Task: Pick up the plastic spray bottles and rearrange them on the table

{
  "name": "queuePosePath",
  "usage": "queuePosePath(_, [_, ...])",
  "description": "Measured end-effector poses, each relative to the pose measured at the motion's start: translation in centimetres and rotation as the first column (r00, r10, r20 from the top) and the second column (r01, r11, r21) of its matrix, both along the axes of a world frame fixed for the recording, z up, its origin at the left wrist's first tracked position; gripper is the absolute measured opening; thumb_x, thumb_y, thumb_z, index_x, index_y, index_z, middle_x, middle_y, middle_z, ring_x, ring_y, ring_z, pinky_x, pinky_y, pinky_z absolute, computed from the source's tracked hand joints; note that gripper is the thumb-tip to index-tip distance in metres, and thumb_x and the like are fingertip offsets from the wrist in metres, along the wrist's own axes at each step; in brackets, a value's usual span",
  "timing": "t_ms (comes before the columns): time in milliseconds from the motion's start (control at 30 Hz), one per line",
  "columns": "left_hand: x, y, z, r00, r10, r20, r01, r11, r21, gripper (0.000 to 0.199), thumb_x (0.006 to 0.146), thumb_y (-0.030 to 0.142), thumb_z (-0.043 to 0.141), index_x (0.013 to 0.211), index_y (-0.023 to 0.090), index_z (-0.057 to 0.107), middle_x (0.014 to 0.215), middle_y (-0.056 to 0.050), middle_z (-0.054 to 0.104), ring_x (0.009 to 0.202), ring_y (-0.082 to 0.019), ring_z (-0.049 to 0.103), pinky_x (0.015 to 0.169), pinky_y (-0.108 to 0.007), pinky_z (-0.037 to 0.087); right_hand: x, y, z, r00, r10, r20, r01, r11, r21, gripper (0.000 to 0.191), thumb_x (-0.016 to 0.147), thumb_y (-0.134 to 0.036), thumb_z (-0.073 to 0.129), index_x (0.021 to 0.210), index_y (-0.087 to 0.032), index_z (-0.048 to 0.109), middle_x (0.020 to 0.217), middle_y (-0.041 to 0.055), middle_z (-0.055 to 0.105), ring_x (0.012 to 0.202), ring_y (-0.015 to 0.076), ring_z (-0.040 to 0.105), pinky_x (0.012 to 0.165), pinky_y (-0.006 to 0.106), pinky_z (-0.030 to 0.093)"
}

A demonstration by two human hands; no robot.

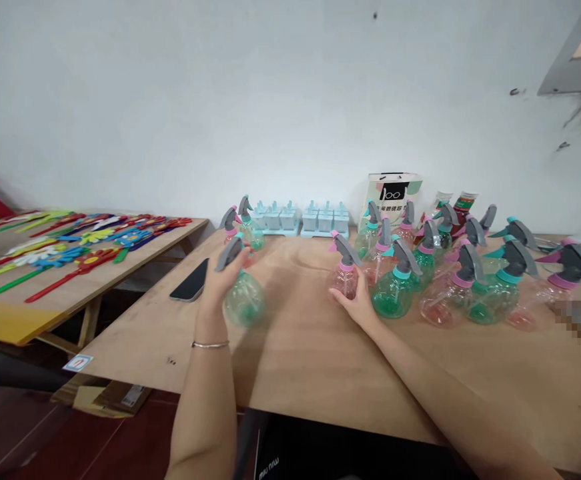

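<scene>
My left hand (219,283) is wrapped round the neck and grey spray head of a green spray bottle (245,301), slightly blurred, over the left part of the wooden table. My right hand (357,300) grips a pink spray bottle (345,280) near the middle, its thumb and fingers round the body. Close to its right stands a green bottle with a turquoise collar (391,293), among several more pink and green spray bottles. Two other spray bottles, one pink (230,227) and one green (253,235), stand behind my left hand.
A black phone (190,281) lies left of my left hand. Pale blue popsicle moulds (280,220) and a paper bag (387,207) stand by the wall. Colourful hand-shaped sticks (87,261) cover another table at left. The near table edge runs below my arms.
</scene>
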State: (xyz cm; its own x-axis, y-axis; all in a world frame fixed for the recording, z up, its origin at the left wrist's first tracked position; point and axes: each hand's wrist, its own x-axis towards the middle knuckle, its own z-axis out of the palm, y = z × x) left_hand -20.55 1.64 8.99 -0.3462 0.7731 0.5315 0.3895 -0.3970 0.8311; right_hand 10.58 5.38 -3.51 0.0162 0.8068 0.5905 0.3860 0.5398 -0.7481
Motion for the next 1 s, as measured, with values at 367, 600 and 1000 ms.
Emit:
queuePosePath(367, [-8.3,2.6,-4.1,0.926,0.353,-0.135,-0.347,0.936,0.068,0.044,0.070,0.045,0.075,0.100,0.013,0.069,0.089,-0.007,0.072,0.088,-0.023,0.068,0.090,-0.039,0.056,0.0,0.1,0.0,1.000,-0.001,0.004,0.001,1.000,-0.002,0.089,0.074,-0.061,0.072,0.142,-0.017,0.037,0.141,0.0201,0.051,0.137,0.0358,0.047,0.116,0.058,0.034])
queuePosePath(600, [-9.2,4.1,-7.5,0.890,0.413,-0.195,-0.407,0.911,0.071,0.050,0.070,0.048,0.075,0.104,0.014,0.062,0.098,-0.008,0.067,0.097,-0.026,0.065,0.096,-0.044,0.052,0.0,0.0,-0.1,1.000,0.000,-0.016,0.000,1.000,-0.015,0.090,0.074,-0.062,0.072,0.144,-0.018,0.035,0.142,0.0195,0.051,0.138,0.0350,0.045,0.115,0.057,0.036])
queuePosePath(1000, [-7.9,3.9,-8.2,0.786,0.597,-0.161,-0.550,0.794,0.260,0.100,0.071,0.052,0.077,0.146,0.013,0.023,0.154,-0.028,0.025,0.149,-0.038,0.024,0.123,-0.055,0.020,-0.1,-0.4,0.3,0.998,0.029,-0.050,-0.032,0.998,-0.058,0.091,0.074,-0.057,0.074,0.145,-0.018,0.033,0.148,0.0206,0.047,0.140,0.0349,0.044,0.116,0.057,0.035])
